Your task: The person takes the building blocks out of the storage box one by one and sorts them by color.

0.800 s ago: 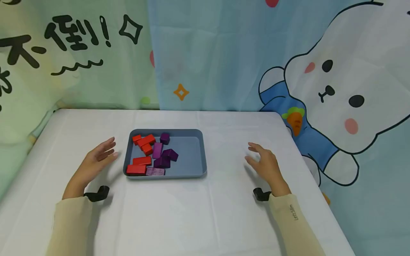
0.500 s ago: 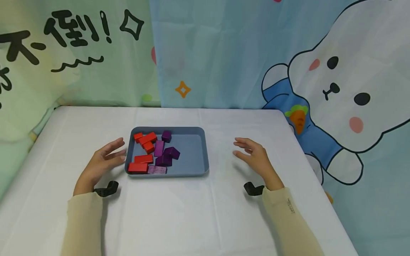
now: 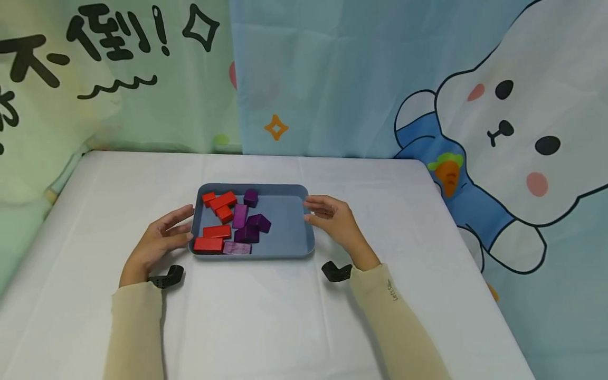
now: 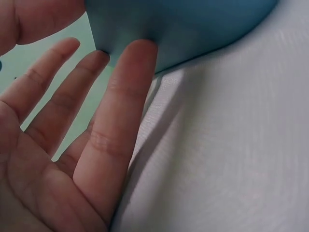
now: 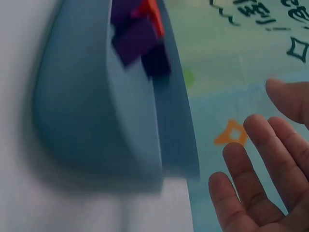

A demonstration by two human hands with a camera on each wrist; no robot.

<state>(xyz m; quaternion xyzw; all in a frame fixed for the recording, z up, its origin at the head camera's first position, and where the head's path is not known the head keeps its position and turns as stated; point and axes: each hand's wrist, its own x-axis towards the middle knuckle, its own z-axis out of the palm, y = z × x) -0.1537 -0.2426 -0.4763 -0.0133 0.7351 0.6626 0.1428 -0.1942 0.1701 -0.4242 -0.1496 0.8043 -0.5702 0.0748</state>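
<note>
A blue-grey tray [image 3: 288,224] lies on the white table with red blocks [image 3: 209,245] in its left part and purple blocks [image 3: 246,234] beside them. My left hand [image 3: 158,241] is at the tray's left edge, fingers nearly straight; in the left wrist view its fingers [image 4: 108,130] reach the tray's outer wall [image 4: 193,24] and seem to touch it. At the right edge is my right hand [image 3: 338,224], fingers slightly bent. The right wrist view shows its fingers [image 5: 247,169] extended and apart from the tray [image 5: 77,106]. Neither hand grips anything.
The white tablecloth [image 3: 266,322] spreads around the tray. Behind the table hangs a printed curtain [image 3: 332,79] with a cartoon bear or rabbit on the right. Each wrist wears a black device, such as the one [image 3: 336,272] on the right.
Both hands have moved inward to the tray, the right one travelling left much farther. The tray shifts slightly up and right in view along with the background. The blocks keep their arrangement.
</note>
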